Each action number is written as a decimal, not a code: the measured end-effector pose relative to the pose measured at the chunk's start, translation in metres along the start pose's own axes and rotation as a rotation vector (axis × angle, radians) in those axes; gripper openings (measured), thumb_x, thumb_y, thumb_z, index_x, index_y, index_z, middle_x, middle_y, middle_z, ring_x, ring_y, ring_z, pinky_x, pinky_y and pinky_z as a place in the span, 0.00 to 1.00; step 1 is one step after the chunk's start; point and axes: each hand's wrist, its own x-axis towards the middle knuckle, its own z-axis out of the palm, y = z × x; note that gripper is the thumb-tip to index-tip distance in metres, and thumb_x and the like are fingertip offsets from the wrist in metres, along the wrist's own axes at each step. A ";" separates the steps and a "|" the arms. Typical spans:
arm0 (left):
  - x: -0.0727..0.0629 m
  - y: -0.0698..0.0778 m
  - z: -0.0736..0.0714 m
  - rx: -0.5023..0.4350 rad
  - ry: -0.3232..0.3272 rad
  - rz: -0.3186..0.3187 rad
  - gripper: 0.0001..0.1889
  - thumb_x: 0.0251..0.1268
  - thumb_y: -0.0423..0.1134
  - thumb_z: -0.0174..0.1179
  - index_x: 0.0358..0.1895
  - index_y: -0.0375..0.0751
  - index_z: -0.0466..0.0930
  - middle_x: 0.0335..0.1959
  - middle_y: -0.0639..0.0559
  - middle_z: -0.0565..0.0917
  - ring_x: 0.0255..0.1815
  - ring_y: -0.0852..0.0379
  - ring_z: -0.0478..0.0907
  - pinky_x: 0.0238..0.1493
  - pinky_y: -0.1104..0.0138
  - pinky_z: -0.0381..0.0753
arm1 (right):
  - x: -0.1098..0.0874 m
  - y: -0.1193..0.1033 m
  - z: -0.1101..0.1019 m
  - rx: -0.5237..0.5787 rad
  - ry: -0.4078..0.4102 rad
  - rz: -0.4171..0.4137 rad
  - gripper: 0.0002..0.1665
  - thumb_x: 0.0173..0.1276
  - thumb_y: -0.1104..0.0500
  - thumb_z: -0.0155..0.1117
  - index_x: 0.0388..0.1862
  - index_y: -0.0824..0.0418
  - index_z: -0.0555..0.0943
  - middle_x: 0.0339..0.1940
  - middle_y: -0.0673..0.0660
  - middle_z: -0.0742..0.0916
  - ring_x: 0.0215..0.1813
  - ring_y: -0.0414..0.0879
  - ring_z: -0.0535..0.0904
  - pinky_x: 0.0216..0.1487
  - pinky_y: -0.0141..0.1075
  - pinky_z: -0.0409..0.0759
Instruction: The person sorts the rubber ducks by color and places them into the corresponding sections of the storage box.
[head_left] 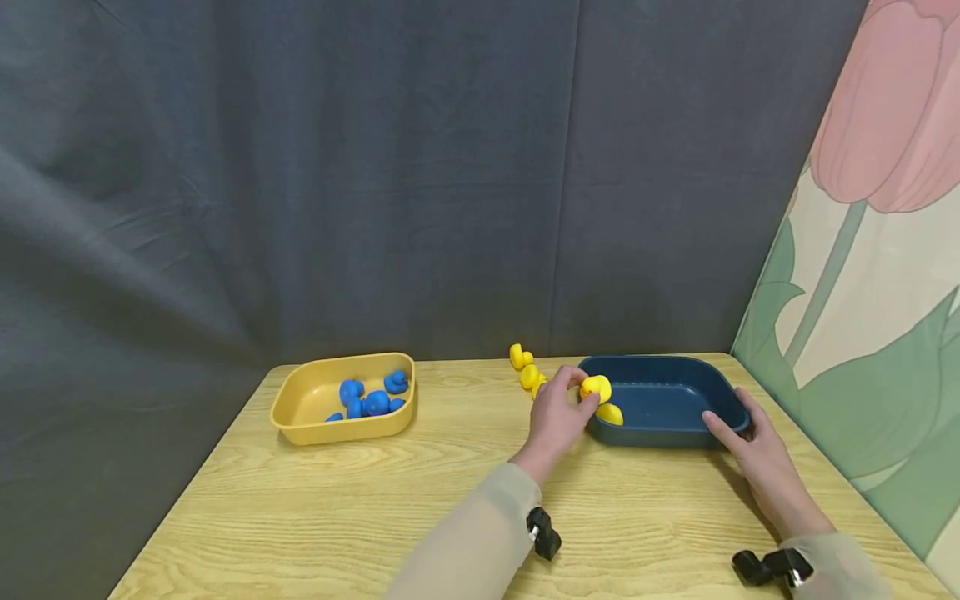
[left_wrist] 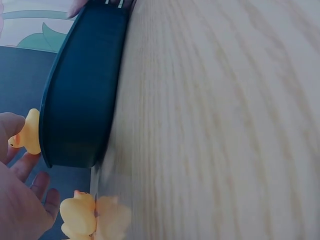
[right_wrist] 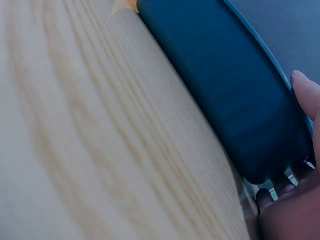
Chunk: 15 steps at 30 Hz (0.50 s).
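Observation:
Between thumb and fingers, my left hand (head_left: 557,417) pinches a yellow toy duck (head_left: 597,388) at the left rim of a dark blue tray (head_left: 660,435). The left wrist view shows the held duck (left_wrist: 32,131) just above that rim. A second yellow duck (head_left: 610,414) lies inside the tray at its left end. My right hand (head_left: 765,471) grips the tray's right end, thumb over the rim and fingers around the outer wall, as the right wrist view also shows. Several more yellow ducks (head_left: 529,377) stand on the table left of the tray, partly behind my left hand.
A yellow tray (head_left: 337,432) with several blue toy ducks (head_left: 377,403) sits on the left of the wooden table (head_left: 315,517). A dark curtain (head_left: 450,183) hangs behind the table's back edge. On the right rises a wall with painted tulips (head_left: 877,108).

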 end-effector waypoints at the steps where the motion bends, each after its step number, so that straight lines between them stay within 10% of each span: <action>1: 0.000 0.000 0.000 0.002 -0.004 0.000 0.12 0.77 0.44 0.73 0.58 0.56 0.84 0.64 0.57 0.88 0.65 0.51 0.80 0.69 0.56 0.81 | 0.000 0.000 0.000 0.001 0.001 0.001 0.58 0.87 0.43 0.61 0.94 0.57 0.34 0.93 0.66 0.40 0.89 0.71 0.39 0.58 0.06 0.53; 15: 0.001 -0.010 -0.006 0.016 -0.017 0.037 0.26 0.79 0.47 0.71 0.76 0.52 0.79 0.74 0.57 0.81 0.72 0.48 0.76 0.73 0.53 0.78 | -0.001 -0.001 0.000 -0.015 -0.013 0.012 0.58 0.88 0.42 0.60 0.94 0.54 0.32 0.93 0.64 0.38 0.90 0.70 0.36 0.65 0.10 0.50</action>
